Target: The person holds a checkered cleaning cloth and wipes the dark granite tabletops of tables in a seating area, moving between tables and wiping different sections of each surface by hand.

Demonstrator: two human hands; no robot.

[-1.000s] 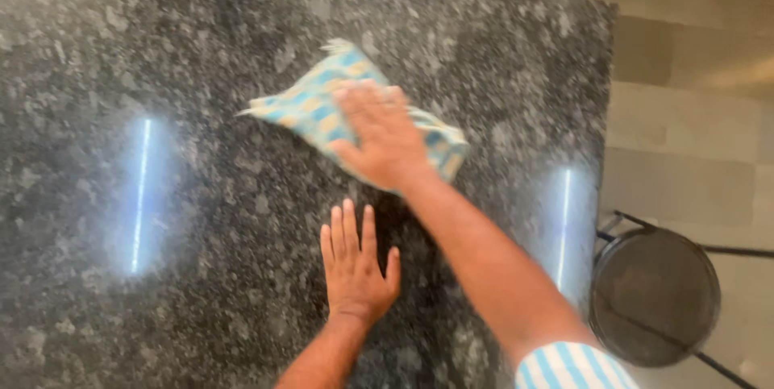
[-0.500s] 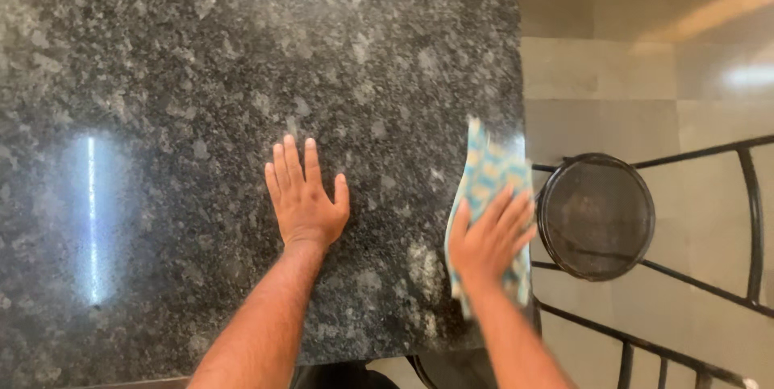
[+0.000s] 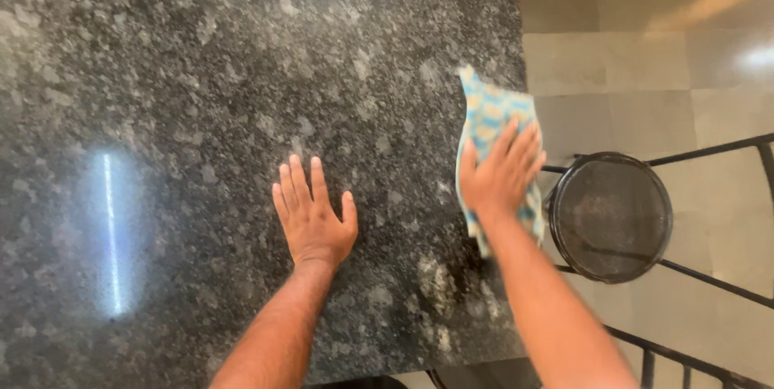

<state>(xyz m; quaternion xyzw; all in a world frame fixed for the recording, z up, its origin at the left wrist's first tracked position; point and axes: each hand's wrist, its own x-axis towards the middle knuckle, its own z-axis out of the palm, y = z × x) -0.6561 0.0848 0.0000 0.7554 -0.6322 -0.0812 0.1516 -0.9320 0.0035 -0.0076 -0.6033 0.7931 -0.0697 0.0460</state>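
Dark speckled granite bench [image 3: 201, 74], polished, with a bright streak of light reflected at its left part. Beyond the right edge, pale tiled floor [image 3: 645, 58] and a round black metal stool [image 3: 611, 216] with thin dark bars running off to the right. Left hand [image 3: 310, 216] flat on the stone, palm down, fingers spread and pointing away, holding nothing. Right hand [image 3: 500, 171] well apart from it, at the bench's right edge, fingers spread and pressed down on a blue and yellow checked cloth [image 3: 488, 111]. Cloth draped over that edge: upper part lying on the stone above the fingertips, lower part hanging past the rim under the palm, just beside the stool seat. Both forearms bare, coming up from the bottom of the view. A paler, smudged patch on the stone near the right forearm, close to the near edge.
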